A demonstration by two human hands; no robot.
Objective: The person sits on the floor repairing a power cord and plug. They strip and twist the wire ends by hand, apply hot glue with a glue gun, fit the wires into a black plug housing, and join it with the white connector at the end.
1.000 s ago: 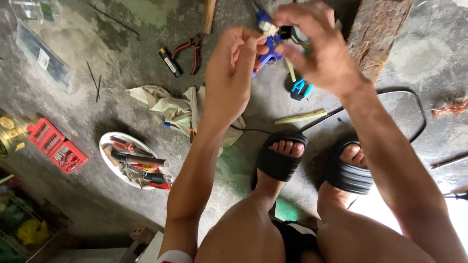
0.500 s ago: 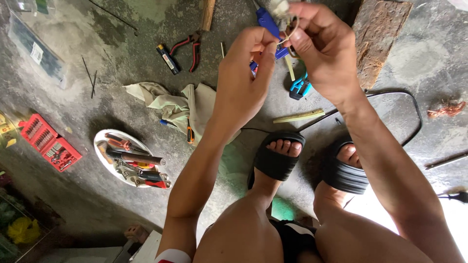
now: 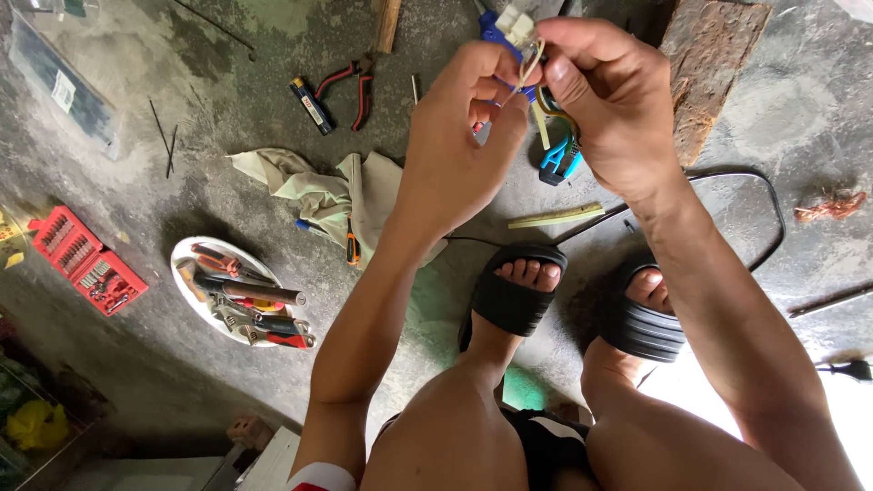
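Red bit case (image 3: 86,264) and a white plate of tools (image 3: 238,293) lie on the floor at left. Up top, the left hand (image 3: 464,136) pinches a thin wire (image 3: 530,65) against a small white plug (image 3: 515,22), which the right hand (image 3: 611,100) clamps in its fingers. It looks like the threading step, and that needs a steady pinch.

A rough workshop: stained concrete floor (image 3: 227,382), pliers (image 3: 353,86), a tool-filled white plate (image 3: 186,255), red bit set (image 3: 86,259).

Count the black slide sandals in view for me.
2. One sandal is on the left foot, below the left hand; the other sandal is on the right foot, beside it. None looks hidden.
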